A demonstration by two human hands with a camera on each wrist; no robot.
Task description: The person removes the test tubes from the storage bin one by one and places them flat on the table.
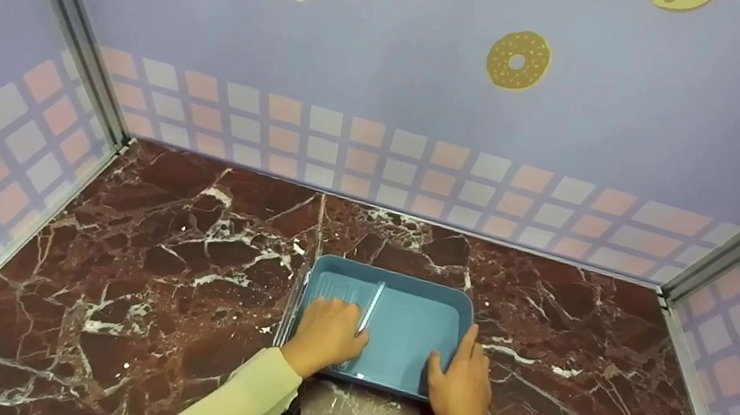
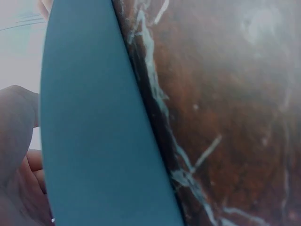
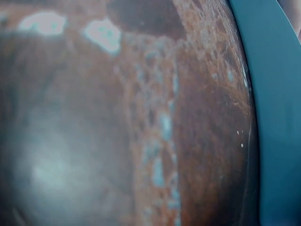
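A shallow blue tray (image 1: pixel 412 337) with rounded corners sits on the marble surface. A clear, pale divider strip (image 1: pixel 373 303) runs from front to back inside it, and the part left of the strip looks ribbed. My left hand (image 1: pixel 326 333) is inside the tray's left part with curled fingers, its thumb and fingers on either side of the strip. My right hand (image 1: pixel 464 388) grips the right wall, thumb inside and fingers outside. The left wrist view shows the tray's outer wall (image 2: pixel 99 117) hiding part of the hand; the right wrist view shows its wall (image 3: pixel 277 113) alone.
Clear plastic edges (image 1: pixel 288 311) show along the tray's left side. Dark red marble with white veins (image 1: pixel 167 324) spreads around the tray. Purple panels with checks and sweets (image 1: pixel 397 53) enclose the back and both sides, joined by metal posts (image 1: pixel 79 19).
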